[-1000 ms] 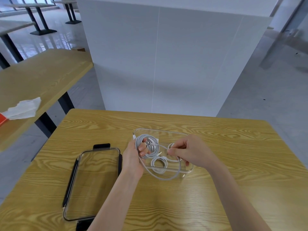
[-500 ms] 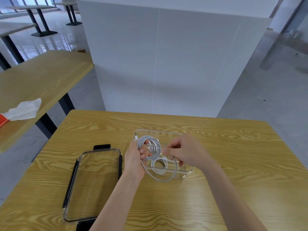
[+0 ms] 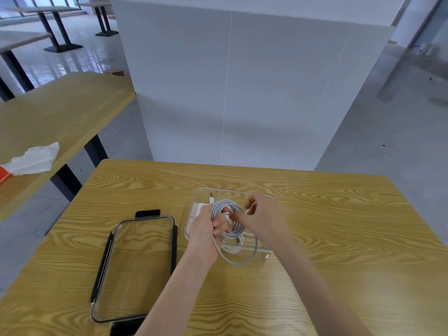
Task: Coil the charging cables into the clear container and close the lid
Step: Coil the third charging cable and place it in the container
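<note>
A grey charging cable [image 3: 224, 209] is wound in loops above the clear container [image 3: 197, 197] on the wooden table. My left hand [image 3: 206, 229] grips the coil at its left side, with a plug sticking up behind the fingers. My right hand [image 3: 263, 219] pinches the cable's free end at the coil's right side. One loose loop [image 3: 238, 263] hangs down over the container's near wall. A smaller white coiled cable [image 3: 234, 247] lies inside the container. The clear lid [image 3: 135, 267] with black latches lies flat to the left of the container.
A white pillar [image 3: 242, 81] rises just behind the table's far edge. To the left stands a second wooden table [image 3: 48, 112] with a crumpled tissue [image 3: 34, 158] and an orange object [image 3: 3, 174]. Grey floor lies to the right.
My right hand has moved up and left toward the coil, bringing the cable's end against it. The coil in my left hand has gained a turn, and the hanging loop is shorter.
</note>
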`<state>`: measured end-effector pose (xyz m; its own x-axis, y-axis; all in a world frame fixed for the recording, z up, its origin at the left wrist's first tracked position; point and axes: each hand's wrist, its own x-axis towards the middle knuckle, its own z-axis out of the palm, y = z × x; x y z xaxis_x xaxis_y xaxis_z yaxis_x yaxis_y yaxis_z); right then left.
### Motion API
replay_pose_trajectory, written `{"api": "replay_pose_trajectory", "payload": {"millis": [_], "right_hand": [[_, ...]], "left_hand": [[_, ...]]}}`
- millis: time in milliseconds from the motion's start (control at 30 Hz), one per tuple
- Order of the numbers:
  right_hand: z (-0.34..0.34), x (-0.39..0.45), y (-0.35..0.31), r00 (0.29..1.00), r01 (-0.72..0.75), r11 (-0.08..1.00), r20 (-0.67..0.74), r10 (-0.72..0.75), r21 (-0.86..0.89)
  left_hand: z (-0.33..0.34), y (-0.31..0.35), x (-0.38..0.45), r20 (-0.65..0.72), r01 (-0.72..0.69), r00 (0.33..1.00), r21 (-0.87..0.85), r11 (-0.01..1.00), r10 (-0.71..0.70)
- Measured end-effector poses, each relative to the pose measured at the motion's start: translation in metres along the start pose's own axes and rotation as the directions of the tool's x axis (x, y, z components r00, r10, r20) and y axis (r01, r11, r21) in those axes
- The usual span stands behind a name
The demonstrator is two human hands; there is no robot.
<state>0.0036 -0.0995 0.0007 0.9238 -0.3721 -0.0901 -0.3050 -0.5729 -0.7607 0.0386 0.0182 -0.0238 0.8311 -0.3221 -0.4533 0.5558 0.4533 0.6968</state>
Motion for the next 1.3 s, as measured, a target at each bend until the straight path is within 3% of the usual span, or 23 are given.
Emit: {"api": "replay_pose_trajectory", "payload": {"millis": [233, 300, 367, 500, 600, 700, 767, 867, 933, 1033, 1100, 1200, 1300], "right_hand": [[0.002, 0.003, 0.009, 0.968, 0.147, 0.989, 0.204, -0.144, -0.001], [-0.001, 0.003, 0.008, 0.955, 0.108, 0.987, 0.262, -0.136, 0.119], [-0.002, 0.002, 0.007, 0.947, -0.038, 0.944, 0.312, -0.070, 0.326], [-0.003, 0.004, 0.013, 0.936, -0.190, 0.807, 0.350, -0.021, 0.559], [-0.003, 0.004, 0.013, 0.892, -0.321, 0.647, 0.451, -0.040, 0.692], [-0.006, 0.006, 0.013, 0.836, -0.489, 0.370, 0.545, -0.058, 0.790], [-0.004, 0.011, 0.015, 0.860, -0.503, 0.237, 0.507, 0.050, 0.831], [0.001, 0.015, 0.019, 0.916, -0.391, 0.279, 0.341, 0.212, 0.877], [-0.001, 0.019, 0.022, 0.914, -0.338, 0.244, 0.255, 0.316, 0.909], [-0.013, 0.028, 0.030, 0.905, -0.207, 0.052, 0.171, 0.389, 0.977], [-0.024, 0.033, 0.036, 0.900, -0.096, -0.016, 0.094, 0.425, 0.995], [-0.035, 0.031, 0.033, 0.903, -0.017, 0.076, -0.017, 0.430, 0.997], [-0.042, 0.021, 0.024, 0.941, 0.083, 0.246, -0.158, 0.299, 0.966]], "left_hand": [[0.006, -0.002, -0.006, 0.100, 0.068, 0.992, 0.040, 0.997, -0.072], [0.008, -0.003, -0.008, 0.118, 0.088, 0.989, 0.037, 0.995, -0.092], [0.010, -0.003, -0.008, 0.125, 0.093, 0.988, 0.021, 0.995, -0.095], [0.013, 0.000, -0.008, 0.137, 0.100, 0.985, 0.013, 0.995, -0.101], [0.014, 0.002, -0.008, 0.173, 0.108, 0.980, -0.025, 0.994, -0.102], [0.012, 0.007, -0.010, 0.215, 0.138, 0.970, -0.119, 0.983, -0.111], [0.011, 0.009, -0.011, 0.249, 0.165, 0.961, -0.178, 0.970, -0.118], [0.013, 0.008, -0.016, 0.263, 0.181, 0.956, -0.167, 0.969, -0.133], [0.014, 0.009, -0.018, 0.253, 0.201, 0.955, -0.175, 0.964, -0.153], [0.011, 0.015, -0.019, 0.230, 0.203, 0.960, -0.173, 0.964, -0.161], [0.009, 0.017, -0.019, 0.211, 0.199, 0.964, -0.168, 0.965, -0.162], [0.007, 0.018, -0.017, 0.185, 0.183, 0.971, -0.175, 0.967, -0.151], [0.007, 0.019, -0.014, 0.124, 0.151, 0.984, -0.157, 0.976, -0.132]]}}
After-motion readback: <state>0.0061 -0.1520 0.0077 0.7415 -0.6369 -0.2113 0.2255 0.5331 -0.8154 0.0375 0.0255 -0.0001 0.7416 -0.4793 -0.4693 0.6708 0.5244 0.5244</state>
